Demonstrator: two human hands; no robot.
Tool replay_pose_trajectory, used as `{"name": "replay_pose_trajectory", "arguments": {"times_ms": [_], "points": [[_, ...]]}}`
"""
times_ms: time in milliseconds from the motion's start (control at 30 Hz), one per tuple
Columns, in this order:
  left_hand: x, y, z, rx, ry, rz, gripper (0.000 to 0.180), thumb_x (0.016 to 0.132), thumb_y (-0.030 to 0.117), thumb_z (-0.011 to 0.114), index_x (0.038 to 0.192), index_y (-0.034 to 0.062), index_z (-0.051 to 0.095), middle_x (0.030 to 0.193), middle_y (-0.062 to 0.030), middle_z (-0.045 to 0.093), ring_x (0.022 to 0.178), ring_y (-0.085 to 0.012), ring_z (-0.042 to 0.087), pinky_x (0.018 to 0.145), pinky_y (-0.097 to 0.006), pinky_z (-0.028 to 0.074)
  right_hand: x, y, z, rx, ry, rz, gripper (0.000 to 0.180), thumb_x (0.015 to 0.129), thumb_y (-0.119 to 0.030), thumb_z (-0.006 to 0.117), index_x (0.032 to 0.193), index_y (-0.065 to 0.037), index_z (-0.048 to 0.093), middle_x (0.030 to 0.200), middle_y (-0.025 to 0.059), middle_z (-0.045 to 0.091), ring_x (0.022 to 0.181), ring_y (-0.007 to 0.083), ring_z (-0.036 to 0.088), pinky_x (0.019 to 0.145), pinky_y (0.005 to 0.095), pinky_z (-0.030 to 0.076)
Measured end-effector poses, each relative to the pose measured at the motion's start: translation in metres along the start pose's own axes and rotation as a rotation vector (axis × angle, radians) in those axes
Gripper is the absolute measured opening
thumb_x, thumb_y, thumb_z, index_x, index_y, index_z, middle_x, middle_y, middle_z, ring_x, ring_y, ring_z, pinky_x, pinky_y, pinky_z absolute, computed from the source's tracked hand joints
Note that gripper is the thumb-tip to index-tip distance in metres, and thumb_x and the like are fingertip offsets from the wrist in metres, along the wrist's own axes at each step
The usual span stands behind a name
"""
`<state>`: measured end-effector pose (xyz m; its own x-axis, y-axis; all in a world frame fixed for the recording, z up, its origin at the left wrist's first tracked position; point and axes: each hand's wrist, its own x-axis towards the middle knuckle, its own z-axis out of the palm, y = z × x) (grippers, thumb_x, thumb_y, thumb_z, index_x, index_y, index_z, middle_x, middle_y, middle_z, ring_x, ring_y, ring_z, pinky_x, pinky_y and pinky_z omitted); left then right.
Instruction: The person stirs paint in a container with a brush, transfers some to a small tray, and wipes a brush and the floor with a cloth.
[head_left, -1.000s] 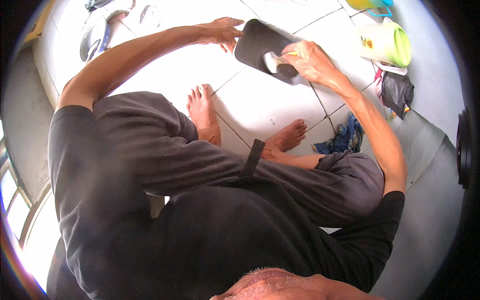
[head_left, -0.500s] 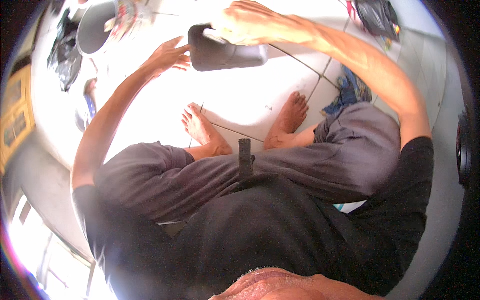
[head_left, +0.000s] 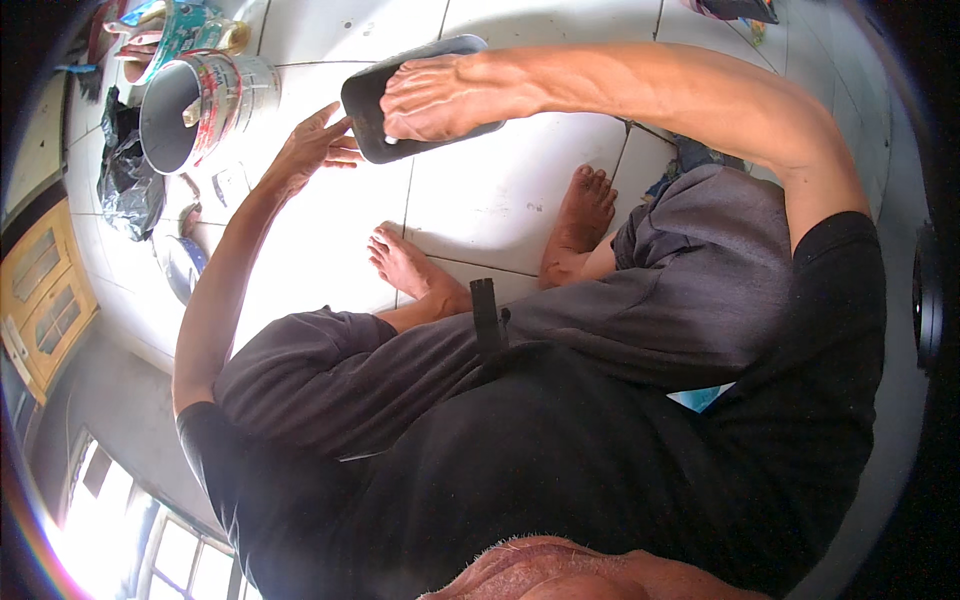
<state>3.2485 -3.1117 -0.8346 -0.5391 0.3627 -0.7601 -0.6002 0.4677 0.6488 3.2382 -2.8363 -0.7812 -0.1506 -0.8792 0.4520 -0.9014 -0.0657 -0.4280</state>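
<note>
A black tray [head_left: 366,108] with rounded corners is held out in front of my feet, above the tiled floor. My left hand [head_left: 312,152] is at its left edge, fingers spread, with the fingertips against or very near the rim. Over the tray's inside, my right hand [head_left: 432,98] is closed, knuckles up. A small white bit shows under its curled fingers, too little to name. The hand and wrist cover much of the tray's inside.
At the far left is a paint pail [head_left: 165,120], with a teal container [head_left: 188,38] of tools behind it. A black plastic bag [head_left: 130,185] lies beside the pail. Patterned blue cloth [head_left: 690,155] lies by my right knee. A wooden cabinet [head_left: 45,290] stands at left.
My right hand has moved left and nearer, from the tray's far side to over its inside. The tray has shifted left and turned. My left hand has stayed by its left edge.
</note>
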Motion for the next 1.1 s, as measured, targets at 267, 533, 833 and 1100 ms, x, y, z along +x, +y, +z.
{"name": "replay_pose_trajectory", "arguments": {"times_ms": [267,533,833,1100], "points": [[0.000,-0.006,-0.002,-0.007,0.017,-0.028,0.075,0.095,0.045,0.056,0.149,0.0056,0.025,0.103,-0.0185,0.068,0.088,-0.0240,0.070,0.079,-0.037,0.057,0.005,-0.004,-0.017,-0.018,-0.397,0.198,0.011,0.068,-0.003,0.058,0.065,0.007,0.061,0.061,0.0226,0.058,0.062,0.0355,0.062,0.058,0.0435,0.047],[0.000,0.003,0.000,-0.001,0.014,-0.027,0.088,0.093,0.041,0.061,0.148,-0.0070,0.013,0.103,-0.0241,0.065,0.087,-0.0272,0.069,0.077,-0.037,0.058,-0.007,0.006,-0.029,-0.083,-0.431,0.253,0.014,0.054,-0.007,0.065,0.064,0.003,0.062,0.060,0.0192,0.060,0.061,0.0355,0.062,0.055,0.0423,0.048],[0.001,0.003,-0.001,0.064,-0.039,-0.046,0.069,0.097,0.044,0.053,0.148,0.0074,0.026,0.104,-0.0151,0.068,0.090,-0.0223,0.069,0.081,-0.037,0.056,0.021,0.002,-0.059,-0.139,-0.422,0.309,0.016,0.063,-0.010,0.063,0.065,0.005,0.057,0.059,0.0164,0.055,0.057,0.0303,0.053,0.059,0.0401,0.047],[0.005,0.008,0.003,0.040,-0.056,-0.046,0.068,0.097,0.038,0.055,0.149,0.0057,0.025,0.098,-0.0149,0.068,0.086,-0.0232,0.070,0.077,-0.036,0.056,-0.017,0.020,-0.032,-0.233,-0.042,0.060,0.015,0.057,-0.008,0.061,0.054,0.001,0.049,0.054,0.0165,0.048,0.052,0.0297,0.049,0.051,0.0401,0.040]]}}
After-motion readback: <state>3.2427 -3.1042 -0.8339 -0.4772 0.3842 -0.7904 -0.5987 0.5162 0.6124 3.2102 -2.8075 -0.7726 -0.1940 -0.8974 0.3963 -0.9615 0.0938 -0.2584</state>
